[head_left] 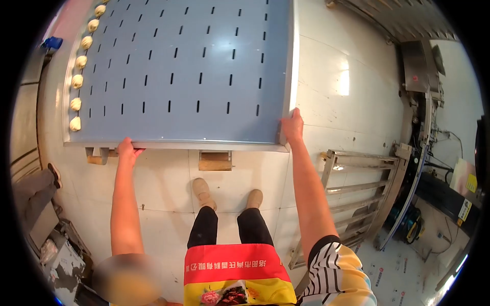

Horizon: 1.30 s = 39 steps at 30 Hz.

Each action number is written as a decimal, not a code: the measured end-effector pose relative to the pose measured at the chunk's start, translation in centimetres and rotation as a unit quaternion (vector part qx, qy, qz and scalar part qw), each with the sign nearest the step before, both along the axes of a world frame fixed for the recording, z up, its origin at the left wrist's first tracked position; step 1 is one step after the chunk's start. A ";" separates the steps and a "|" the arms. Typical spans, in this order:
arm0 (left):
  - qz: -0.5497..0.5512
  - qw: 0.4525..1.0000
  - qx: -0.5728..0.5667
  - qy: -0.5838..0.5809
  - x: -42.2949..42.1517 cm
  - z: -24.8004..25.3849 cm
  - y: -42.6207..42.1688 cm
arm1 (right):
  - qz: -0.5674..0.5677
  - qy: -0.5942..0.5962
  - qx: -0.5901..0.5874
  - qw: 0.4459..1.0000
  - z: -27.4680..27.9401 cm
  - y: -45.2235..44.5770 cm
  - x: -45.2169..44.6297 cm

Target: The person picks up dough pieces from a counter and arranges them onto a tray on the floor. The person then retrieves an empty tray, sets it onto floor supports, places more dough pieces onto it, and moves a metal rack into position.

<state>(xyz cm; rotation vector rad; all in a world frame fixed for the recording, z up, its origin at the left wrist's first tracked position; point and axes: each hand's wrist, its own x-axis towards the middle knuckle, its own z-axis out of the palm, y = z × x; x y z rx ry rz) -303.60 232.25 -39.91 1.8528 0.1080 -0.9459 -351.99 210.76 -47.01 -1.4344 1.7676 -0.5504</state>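
A large blue-grey tray (186, 125) with rows of dark slots and a raised metal rim lies in front of me. Along its left side runs a single line of pale dough pieces (77, 81). My left hand (128, 148) grips the near rim, left of centre, its fingers curled over the edge. At the near right corner, my right hand (292, 126) is closed round the side rim. Under the near edge, wooden-looking blocks (215, 162) show.
A metal rack frame (357, 188) stands on the floor at the right, beside machinery with cables (434, 188). Another person's leg and shoe (43, 181) show at the far left. Boxes (64, 265) lie at the lower left. A blue object (52, 43) is at the upper left.
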 end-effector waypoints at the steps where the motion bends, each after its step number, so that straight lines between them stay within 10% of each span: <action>1: -0.001 1.000 -0.004 -0.002 0.0 -0.3 0.1 | -0.003 0.039 0.011 0.999 -0.5 -0.2 0.0; 9: 0.000 0.995 -0.033 0.090 -2.7 2.2 0.9 | 0.039 -0.001 -0.018 0.999 -1.4 1.0 -1.0; 13: -0.055 0.981 -0.049 0.180 -5.2 -1.4 15.6 | 0.131 0.074 -0.134 0.980 1.6 11.6 -6.7; 15: 0.004 0.969 0.140 0.205 -7.0 -2.8 27.5 | 0.102 0.110 -0.002 0.989 2.5 21.4 -12.4; 17: -0.433 0.816 0.371 -0.093 -11.3 1.8 39.3 | 0.133 0.163 0.242 0.947 3.4 32.0 -18.6; 19: -0.114 0.905 0.374 0.169 -14.9 6.0 49.9 | 0.251 0.193 0.276 0.908 8.5 42.3 -24.1; 25: 0.027 0.937 0.306 0.165 -21.1 17.7 60.1 | 0.227 0.254 0.407 0.847 14.5 47.2 -30.5; 31: 0.039 0.991 0.065 0.107 -26.2 24.9 55.2 | 0.521 0.394 -0.013 0.758 11.6 26.1 -18.7; 34: 0.061 0.987 0.063 0.136 -27.1 26.6 56.8 | 0.311 0.065 -0.061 0.946 20.0 19.0 -6.3; 39: 0.204 0.957 0.119 0.171 -29.1 26.1 65.9 | 0.343 -0.189 0.015 0.920 31.3 20.6 9.5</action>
